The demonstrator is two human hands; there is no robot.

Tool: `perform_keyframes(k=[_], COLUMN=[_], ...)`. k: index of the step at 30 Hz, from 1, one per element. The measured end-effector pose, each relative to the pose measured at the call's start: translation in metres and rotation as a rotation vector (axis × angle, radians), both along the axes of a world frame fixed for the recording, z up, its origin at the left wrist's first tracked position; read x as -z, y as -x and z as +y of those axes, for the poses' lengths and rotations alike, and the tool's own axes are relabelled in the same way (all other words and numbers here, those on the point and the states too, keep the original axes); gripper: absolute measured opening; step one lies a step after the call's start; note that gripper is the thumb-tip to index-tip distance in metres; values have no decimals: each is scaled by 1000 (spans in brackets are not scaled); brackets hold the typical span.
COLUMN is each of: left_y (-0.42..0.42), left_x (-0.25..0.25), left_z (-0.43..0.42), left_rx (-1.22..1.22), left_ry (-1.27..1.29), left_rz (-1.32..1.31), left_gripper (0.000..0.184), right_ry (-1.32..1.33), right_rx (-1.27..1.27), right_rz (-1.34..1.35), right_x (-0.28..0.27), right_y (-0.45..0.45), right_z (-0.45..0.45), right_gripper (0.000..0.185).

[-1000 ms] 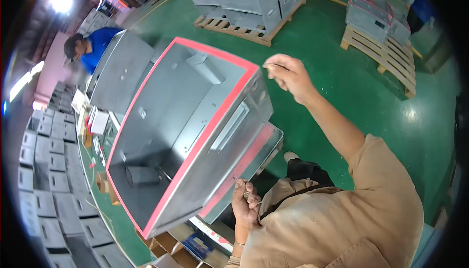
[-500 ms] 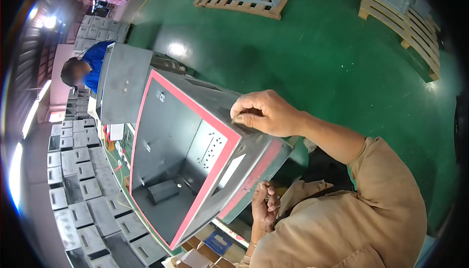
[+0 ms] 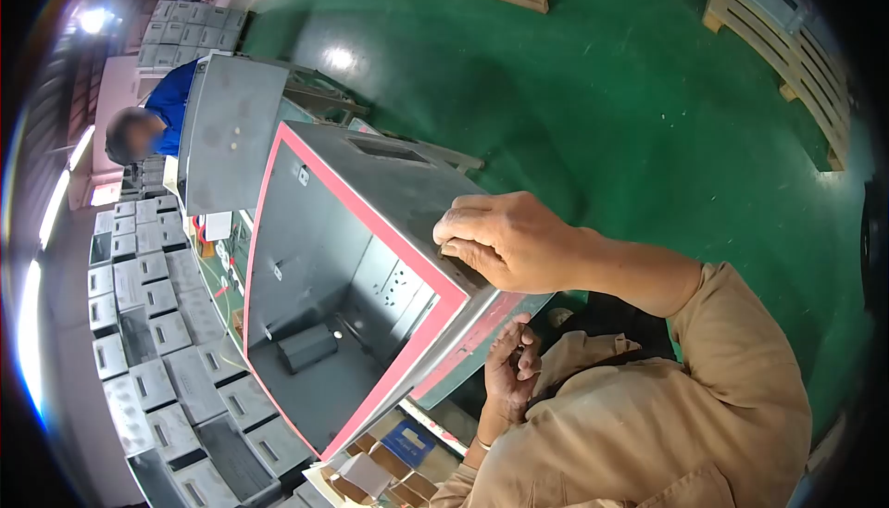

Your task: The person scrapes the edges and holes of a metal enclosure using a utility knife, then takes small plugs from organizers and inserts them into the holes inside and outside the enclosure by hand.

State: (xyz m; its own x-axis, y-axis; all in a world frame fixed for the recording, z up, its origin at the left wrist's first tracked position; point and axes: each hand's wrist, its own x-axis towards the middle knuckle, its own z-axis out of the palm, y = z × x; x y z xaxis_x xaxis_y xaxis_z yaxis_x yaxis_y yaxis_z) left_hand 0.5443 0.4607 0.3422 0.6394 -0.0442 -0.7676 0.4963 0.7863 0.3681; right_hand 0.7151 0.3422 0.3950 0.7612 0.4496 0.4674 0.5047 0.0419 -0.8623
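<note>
A grey sheet-metal cabinet (image 3: 319,195) with a pink-red border around its open front lies in front of me. Inside are small brackets, a dark box-shaped part (image 3: 307,348) and a panel with a group of holes. My right hand (image 3: 505,238) is pinched at the cabinet's upper side near its close corner, fingertips on the metal. Whatever lies between those fingertips is too small to name. Lower down, my left hand (image 3: 512,367) is held near my body, beside the cabinet's pink-marked lower edge, its fingers curled. Anything inside it is hidden.
A co-worker in blue (image 3: 171,105) stands behind another grey metal panel (image 3: 231,133). Many grey boxes (image 3: 190,369) are stacked at left. Cardboard boxes (image 3: 370,471) and a blue packet (image 3: 407,441) lie below the cabinet. Pallets (image 3: 778,73) with metal housings stand on the green floor.
My view has shifted, and more of the cabinet's upper side with its slot now shows. My right hand has slid slightly along toward the close corner. My left hand stays curled near my body.
</note>
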Motion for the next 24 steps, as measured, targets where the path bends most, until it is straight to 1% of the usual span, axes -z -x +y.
perform_keyframes(k=[1,4,6,10,13,17,19,22,23,24], left_y=[-1,-4,-4,-5,-5,-8,-12,-21,-23,-25], left_x=[-1,-2,-2,-1,-2,-1,-3,-9,-12,-15], left_z=[0,1,1,3,5,4,1,-8,-10,-11], left_rx=[5,22,35,63,74,92,121,133,133,139], left_ry=[-6,-35,-44,-61,-91,-114,-91,-17,12,7], left_rz=[-8,-29,-48,-106,-137,-164,-200,-246,-258,-279], left_gripper=[24,23,23,23,23,25,28,32,34,40], right_ry=[39,3,32,58,115,172,152,197,69,-66], right_rx=[15,12,-11,-75,-52,-150,-202,-270,-297,-320], right_rz=[-37,-83,-86,-78,-77,67,177,257,364,474], right_x=[1,1,-1,-3,-4,-5,-6,-6,-3,4], right_y=[-1,-1,-5,-10,-9,-12,-14,-14,-15,-15], right_z=[1,0,1,2,5,6,8,2,0,-3], right_gripper=[5,3,3,11,21,32,37,42,43,45])
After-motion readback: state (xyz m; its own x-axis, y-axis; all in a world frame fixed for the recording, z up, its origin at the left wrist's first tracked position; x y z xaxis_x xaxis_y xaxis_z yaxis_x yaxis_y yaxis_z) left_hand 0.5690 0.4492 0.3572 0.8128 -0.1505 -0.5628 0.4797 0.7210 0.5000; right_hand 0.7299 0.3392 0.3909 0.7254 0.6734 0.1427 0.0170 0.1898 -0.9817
